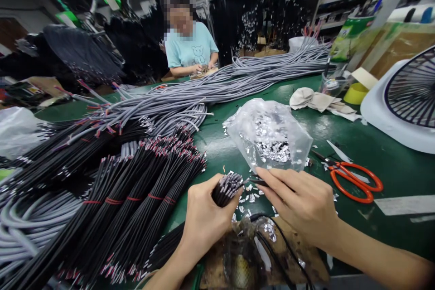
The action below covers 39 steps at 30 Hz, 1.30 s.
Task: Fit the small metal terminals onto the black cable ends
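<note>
My left hand (205, 219) is wrapped round a bundle of black cables (227, 189), its stripped ends pointing up and right. My right hand (299, 201) pinches a thin dark tool (254, 181) whose tip touches the cable ends. Small silver foil scraps (249, 198) lie on the green table (390, 163) under both hands. Just beyond the hands stands a clear plastic bag (268, 133) holding more silver scraps.
Bundles of black cables (136, 199) tied with red bands lie left; grey cables (204, 93) run across the back. Orange-handled scissors (355, 181) lie right, beside a white fan (404, 99), cloths (316, 99) and tape rolls (356, 93). A person in a light blue shirt (190, 50) sits opposite.
</note>
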Available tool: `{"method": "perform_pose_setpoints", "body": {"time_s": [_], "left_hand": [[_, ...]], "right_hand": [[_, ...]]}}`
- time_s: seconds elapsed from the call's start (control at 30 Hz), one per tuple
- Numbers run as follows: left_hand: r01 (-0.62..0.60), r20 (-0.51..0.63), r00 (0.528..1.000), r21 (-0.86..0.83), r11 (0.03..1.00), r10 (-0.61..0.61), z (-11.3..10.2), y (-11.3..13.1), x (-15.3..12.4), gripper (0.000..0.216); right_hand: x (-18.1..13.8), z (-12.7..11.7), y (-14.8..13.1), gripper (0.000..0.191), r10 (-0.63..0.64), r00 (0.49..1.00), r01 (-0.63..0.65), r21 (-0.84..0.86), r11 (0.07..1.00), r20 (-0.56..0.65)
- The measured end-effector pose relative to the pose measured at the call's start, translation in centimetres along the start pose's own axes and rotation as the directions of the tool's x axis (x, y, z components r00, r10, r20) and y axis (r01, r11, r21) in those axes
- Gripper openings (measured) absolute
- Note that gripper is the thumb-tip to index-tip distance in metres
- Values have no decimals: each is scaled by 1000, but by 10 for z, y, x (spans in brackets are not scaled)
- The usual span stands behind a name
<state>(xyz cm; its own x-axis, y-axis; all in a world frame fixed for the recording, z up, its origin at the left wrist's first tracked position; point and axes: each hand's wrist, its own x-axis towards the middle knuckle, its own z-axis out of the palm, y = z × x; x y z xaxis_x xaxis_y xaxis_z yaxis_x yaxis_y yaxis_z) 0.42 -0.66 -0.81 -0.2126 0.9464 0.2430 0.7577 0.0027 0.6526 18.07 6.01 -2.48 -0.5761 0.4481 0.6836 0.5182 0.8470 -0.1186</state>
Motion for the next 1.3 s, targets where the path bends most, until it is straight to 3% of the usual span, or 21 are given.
{"method": "perform_pose_setpoints", "body": {"time_s": [0.17, 0.27, 0.37, 0.43, 0.57, 0.73, 1.1, 1.3], "left_hand": [[-9, 6, 1000, 3, 1000, 9, 0, 0, 0, 19], [-11, 5, 1000, 1, 1000, 11, 1, 0, 1, 19], [-7, -29, 1000, -4, 1000, 7, 0, 0, 1, 17], [-11, -60, 998, -14, 1000, 10, 0, -1, 0, 14], [-28, -85, 996, -10, 1000, 27, -1, 0, -1, 13], [-36, -69, 997, -9, 999, 35, -1, 0, -1, 14], [-45, -81, 996, -29, 999, 42, 0, 1, 0, 18], [-26, 71, 997, -100, 995, 33, -3, 1, 0, 8]], "right_hand": [[-2, -1, 1, 30, -60, 998, 62, -89, 994, 23], [-4, 1, 1, 32, -41, 998, 42, -28, 999, 44], [-6, 4, -1, 31, 119, 985, -141, 180, 974, 127], [-7, 6, -3, 30, 230, 945, -298, 322, 899, 231], [-4, 8, -7, 29, 271, 884, -446, 509, 736, 382], [2, 11, -11, 25, 277, 879, -470, 604, 644, 388], [5, 12, -12, 24, 306, 866, -498, 626, 600, 396], [5, 13, -8, 22, 328, 861, -506, 587, 632, 389]]}}
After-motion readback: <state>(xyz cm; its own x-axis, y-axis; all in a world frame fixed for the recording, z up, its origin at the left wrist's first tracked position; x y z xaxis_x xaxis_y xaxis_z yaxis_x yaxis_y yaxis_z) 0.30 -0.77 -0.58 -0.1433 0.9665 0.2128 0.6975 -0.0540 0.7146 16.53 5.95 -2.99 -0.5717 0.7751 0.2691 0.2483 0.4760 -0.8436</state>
